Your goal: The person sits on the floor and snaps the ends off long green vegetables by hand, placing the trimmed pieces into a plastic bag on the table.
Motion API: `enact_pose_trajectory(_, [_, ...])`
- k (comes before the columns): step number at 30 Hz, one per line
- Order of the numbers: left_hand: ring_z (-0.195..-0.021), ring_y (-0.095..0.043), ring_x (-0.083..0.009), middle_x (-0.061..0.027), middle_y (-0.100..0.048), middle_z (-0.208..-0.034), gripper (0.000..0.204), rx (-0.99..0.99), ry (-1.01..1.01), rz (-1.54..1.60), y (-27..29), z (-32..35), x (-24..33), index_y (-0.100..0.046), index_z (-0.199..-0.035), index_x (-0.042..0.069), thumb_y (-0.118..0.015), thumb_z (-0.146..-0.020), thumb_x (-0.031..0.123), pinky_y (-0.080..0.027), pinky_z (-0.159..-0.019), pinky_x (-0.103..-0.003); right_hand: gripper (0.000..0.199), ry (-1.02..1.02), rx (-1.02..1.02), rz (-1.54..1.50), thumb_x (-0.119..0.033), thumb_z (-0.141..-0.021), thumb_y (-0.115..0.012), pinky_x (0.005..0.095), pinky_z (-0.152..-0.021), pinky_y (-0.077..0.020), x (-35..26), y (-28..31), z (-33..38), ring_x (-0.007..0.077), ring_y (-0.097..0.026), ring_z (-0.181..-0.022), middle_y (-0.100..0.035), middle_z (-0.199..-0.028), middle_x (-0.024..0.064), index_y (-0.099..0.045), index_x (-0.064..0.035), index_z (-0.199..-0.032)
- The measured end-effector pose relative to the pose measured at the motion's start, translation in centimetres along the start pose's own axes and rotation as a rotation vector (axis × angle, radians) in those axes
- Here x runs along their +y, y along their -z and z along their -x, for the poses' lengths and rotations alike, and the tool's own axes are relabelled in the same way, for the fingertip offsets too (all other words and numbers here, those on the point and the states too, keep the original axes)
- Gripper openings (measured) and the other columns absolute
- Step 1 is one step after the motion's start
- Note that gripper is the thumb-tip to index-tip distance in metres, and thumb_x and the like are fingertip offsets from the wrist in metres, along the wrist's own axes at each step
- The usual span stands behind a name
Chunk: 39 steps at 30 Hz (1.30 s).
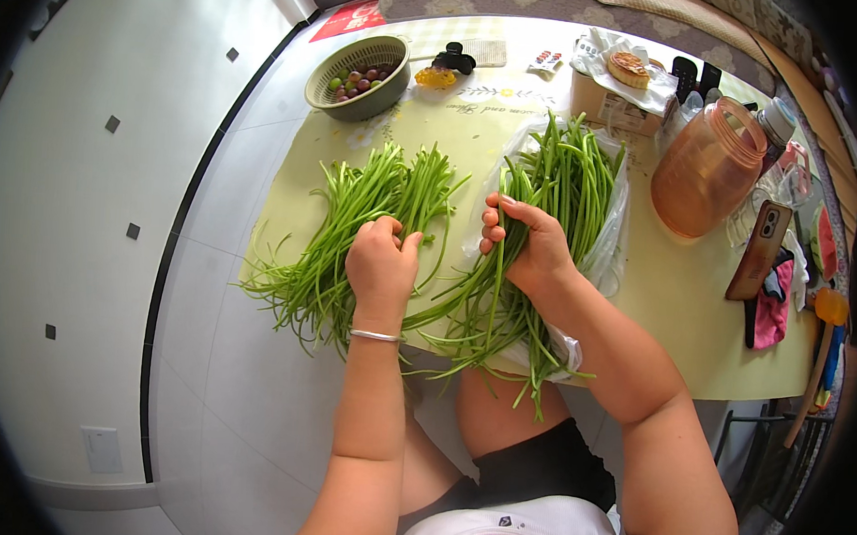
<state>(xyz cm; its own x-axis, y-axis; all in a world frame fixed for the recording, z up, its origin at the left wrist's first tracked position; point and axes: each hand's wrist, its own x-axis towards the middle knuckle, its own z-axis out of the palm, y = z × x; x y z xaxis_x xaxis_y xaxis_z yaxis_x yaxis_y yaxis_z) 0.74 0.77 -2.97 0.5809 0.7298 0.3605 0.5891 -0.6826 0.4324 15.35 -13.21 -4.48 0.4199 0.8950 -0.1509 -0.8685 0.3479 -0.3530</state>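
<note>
Two heaps of long, thin green vegetable stems lie across the table in front of me. My left hand point(382, 265), with a silver bangle at its wrist, is closed with curled fingers on the left heap of green stems point(354, 201). My right hand point(534, 246) bends its fingers around part of the right heap of green stems point(569, 178); its thumb lies along the top. Under the right heap spreads a clear plastic bag point(612, 248). Loose stem ends from both heaps hang over the table's near edge. What lies under my left palm is hidden.
A basket of grapes point(335, 103) stands at the far left, beside a black hair clip point(454, 58). A tart point(629, 70) sits on a box at the back. To the right are an orange-tinted jar point(705, 171), a phone point(761, 248) and a pink-and-black cloth point(770, 310).
</note>
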Motion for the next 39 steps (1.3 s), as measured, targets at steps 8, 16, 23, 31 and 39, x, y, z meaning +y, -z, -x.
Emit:
enact_pose_trajectory(8, [-0.060,-0.059,-0.0134,-0.0066,-0.065,-0.070,0.022,-0.118,0.049,0.288,1.3,-0.3,-1.6,-0.065,-0.088,-0.001,-0.077,-0.072,0.007,-0.048,-0.059,-0.029,0.017,-0.040,-0.117,-0.102,-0.018,-0.092,-0.058,0.0241,-0.060,-0.0461,-0.7,0.4,0.0,0.0052,-0.050,-0.060,-0.059,-0.083,0.0021,-0.054,-0.0053,-0.103])
enact_pose_trajectory(16, [-0.052,-0.056,-0.0163,-0.0085,-0.061,-0.059,0.023,-0.249,0.024,0.056,3.4,0.2,0.0,-0.065,-0.070,0.000,-0.081,-0.068,0.016,-0.046,-0.053,-0.029,0.020,-0.054,-0.003,0.045,-0.018,-0.093,-0.057,0.0301,-0.062,-0.0496,0.0,0.9,-0.6,0.0116,-0.055,-0.062,-0.061,-0.084,0.0073,-0.054,-0.0017,-0.104])
enact_pose_trajectory(23, [-0.063,-0.063,-0.0297,-0.0121,-0.065,-0.067,0.023,-0.361,-0.003,-0.172,3.0,0.7,0.6,-0.066,-0.067,0.006,-0.079,-0.067,0.025,-0.051,-0.061,-0.039,0.020,-0.065,0.025,0.081,-0.017,-0.093,-0.056,0.0321,-0.063,-0.0507,0.1,0.5,-0.6,0.0132,-0.056,-0.062,-0.062,-0.082,0.0074,-0.053,-0.0007,-0.105])
enact_pose_trajectory(31, [-0.062,-0.058,-0.0252,-0.0090,-0.060,-0.068,0.017,-0.180,-0.083,-0.086,3.0,0.6,0.1,-0.067,-0.074,0.004,-0.077,-0.067,0.017,-0.047,-0.058,-0.036,0.019,-0.060,0.040,0.097,-0.017,-0.092,-0.057,0.0328,-0.063,-0.0509,0.1,0.9,-0.7,0.0140,-0.056,-0.062,-0.062,-0.080,0.0072,-0.054,-0.0010,-0.103])
enact_pose_trajectory(39, [-0.063,-0.058,-0.0248,-0.0078,-0.058,-0.071,0.023,-0.017,-0.187,-0.108,0.9,1.0,0.2,-0.069,-0.076,0.006,-0.083,-0.065,0.021,-0.047,-0.058,-0.037,0.018,-0.077,0.029,0.108,-0.017,-0.092,-0.058,0.0332,-0.064,-0.0505,0.2,0.6,-0.7,0.0143,-0.056,-0.062,-0.062,-0.079,0.0066,-0.055,-0.0019,-0.101])
